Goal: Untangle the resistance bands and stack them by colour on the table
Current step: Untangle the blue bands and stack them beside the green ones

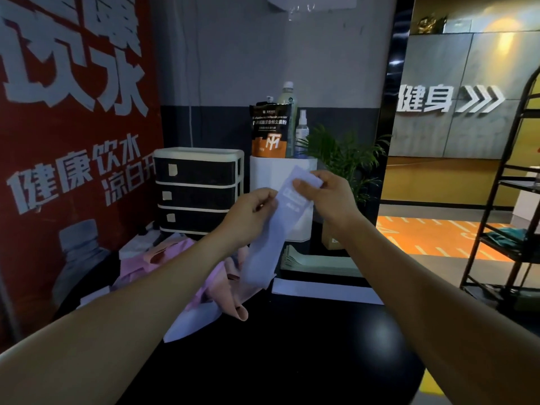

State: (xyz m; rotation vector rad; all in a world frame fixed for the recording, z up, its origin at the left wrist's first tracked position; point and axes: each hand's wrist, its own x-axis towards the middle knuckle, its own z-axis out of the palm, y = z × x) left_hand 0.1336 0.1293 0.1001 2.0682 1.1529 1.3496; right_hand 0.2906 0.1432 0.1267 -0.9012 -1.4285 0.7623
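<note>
Lavender band pinched aloft between left hand and right hand.

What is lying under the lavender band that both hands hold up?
Under the lavender band lies a tangled heap of pink bands on the black table. How many are in the heap is hidden by the left forearm.

Dim, soft-focus foreground; bright right; fisheye edges
</note>
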